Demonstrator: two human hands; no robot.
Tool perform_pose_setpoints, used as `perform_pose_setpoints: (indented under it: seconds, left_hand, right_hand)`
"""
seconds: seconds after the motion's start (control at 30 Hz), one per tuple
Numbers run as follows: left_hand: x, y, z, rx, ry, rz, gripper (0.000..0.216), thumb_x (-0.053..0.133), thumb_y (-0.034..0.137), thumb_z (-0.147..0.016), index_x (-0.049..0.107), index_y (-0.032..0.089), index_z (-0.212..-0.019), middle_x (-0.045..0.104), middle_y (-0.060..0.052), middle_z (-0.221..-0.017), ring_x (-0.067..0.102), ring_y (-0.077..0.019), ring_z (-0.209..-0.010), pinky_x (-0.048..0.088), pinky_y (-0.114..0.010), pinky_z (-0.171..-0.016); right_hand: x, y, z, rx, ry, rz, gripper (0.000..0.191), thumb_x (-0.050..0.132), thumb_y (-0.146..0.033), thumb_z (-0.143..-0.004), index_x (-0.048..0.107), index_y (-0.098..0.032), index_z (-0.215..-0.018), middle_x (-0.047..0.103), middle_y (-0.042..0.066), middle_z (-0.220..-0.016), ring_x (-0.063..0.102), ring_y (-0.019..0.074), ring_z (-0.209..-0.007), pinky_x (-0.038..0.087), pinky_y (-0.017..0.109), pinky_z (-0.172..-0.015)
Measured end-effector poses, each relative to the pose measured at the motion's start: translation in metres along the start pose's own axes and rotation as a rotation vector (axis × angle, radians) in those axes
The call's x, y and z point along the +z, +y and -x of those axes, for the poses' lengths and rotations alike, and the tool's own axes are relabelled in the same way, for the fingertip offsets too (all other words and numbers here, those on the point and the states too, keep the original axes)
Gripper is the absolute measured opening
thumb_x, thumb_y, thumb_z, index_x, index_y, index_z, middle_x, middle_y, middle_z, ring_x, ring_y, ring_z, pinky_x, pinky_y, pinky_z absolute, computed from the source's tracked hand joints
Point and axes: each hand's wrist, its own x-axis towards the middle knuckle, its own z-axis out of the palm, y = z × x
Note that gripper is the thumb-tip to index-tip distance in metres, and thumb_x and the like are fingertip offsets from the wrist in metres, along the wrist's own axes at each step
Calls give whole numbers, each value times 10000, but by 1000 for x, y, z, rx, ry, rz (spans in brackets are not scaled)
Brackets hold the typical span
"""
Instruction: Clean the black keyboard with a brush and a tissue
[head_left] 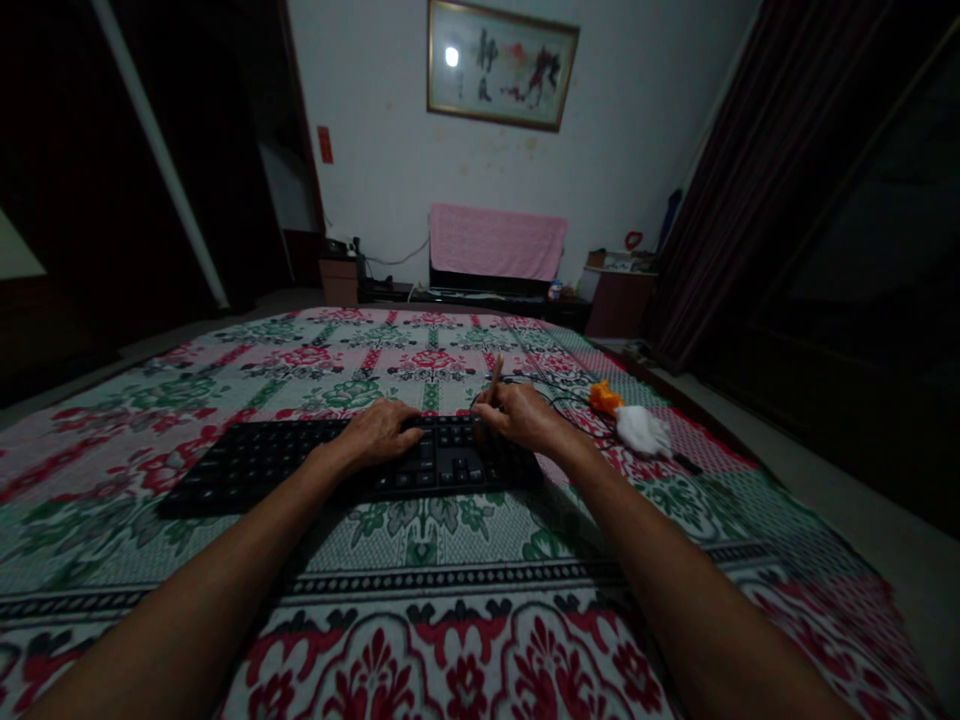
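A black keyboard [300, 462] lies on a flowered bedspread [420, 600]. My left hand [379, 432] rests palm down on the keys near the middle, fingers curled loosely and holding nothing. My right hand [517, 413] is closed around a thin brownish stick [495, 378] that points up and away; its lower end meets the keyboard's right part. The keyboard's dark cable [559, 395] runs off past my right hand.
An orange object [604, 397] and a white fluffy lump [642, 430] lie right of the keyboard, with a small dark item [687, 464] beside them. Beyond the bed stand a pink-draped cabinet [496, 242], a framed picture [501, 63] and dark curtains [720, 200].
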Motion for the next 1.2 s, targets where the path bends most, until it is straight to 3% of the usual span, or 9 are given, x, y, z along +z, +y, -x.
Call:
perform_pose_setpoints:
  seconds: [0.27, 0.53, 0.77, 0.9, 1.07, 1.2]
  left_hand:
    - [1, 0, 0, -16, 5, -12, 339, 425, 381, -818, 654, 229, -1017, 682, -55, -972, 597, -220, -915, 428, -300, -779]
    - [1, -1, 0, -6, -9, -43, 361, 409, 400, -834, 634, 223, -1053, 672, -60, -1044, 590, -217, -967, 422, -296, -815]
    - [1, -2, -1, -4, -2, -23, 344, 420, 383, -823, 650, 230, -1029, 680, -58, -1024, 594, -225, -973, 422, -299, -823]
    - [2, -2, -1, -4, -2, -17, 347, 427, 388, -818, 648, 226, -1031, 678, -63, -1013, 591, -229, -957, 423, -312, -819]
    - [2, -1, 0, -2, 8, -18, 352, 425, 392, -821, 643, 224, -1041, 674, -67, -1023, 586, -231, -960, 417, -322, -837]
    - [1, -1, 0, -1, 2, -3, 345, 429, 397, -820, 651, 234, -1028, 679, -58, -1000, 592, -224, -941, 425, -307, -809]
  right_hand:
    - [-4, 1, 4, -99, -139, -65, 205, 509, -287, -842, 650, -151, -784, 672, 28, -722, 594, 133, -668, 356, 209, -584]
    - [-20, -11, 11, -32, -338, -174, 161, 596, -282, -779, 691, -154, -797, 665, -1, -645, 559, 103, -588, 343, 187, -507]
    - [-23, -4, 14, -8, -497, -367, 242, 612, -386, -771, 670, -152, -763, 645, -6, -622, 550, 91, -536, 380, 185, -481]
    - [-22, 3, 12, -30, -424, -463, 301, 597, -440, -782, 666, -151, -826, 645, 1, -657, 564, 99, -582, 412, 201, -531]
    - [-11, 5, 6, -63, -250, -365, 262, 607, -385, -780, 685, -149, -863, 666, 14, -725, 588, 120, -672, 407, 205, -578]
    - [-7, 1, 8, -30, -324, -411, 266, 617, -404, -768, 677, -152, -830, 652, -1, -656, 579, 111, -611, 386, 195, -531]
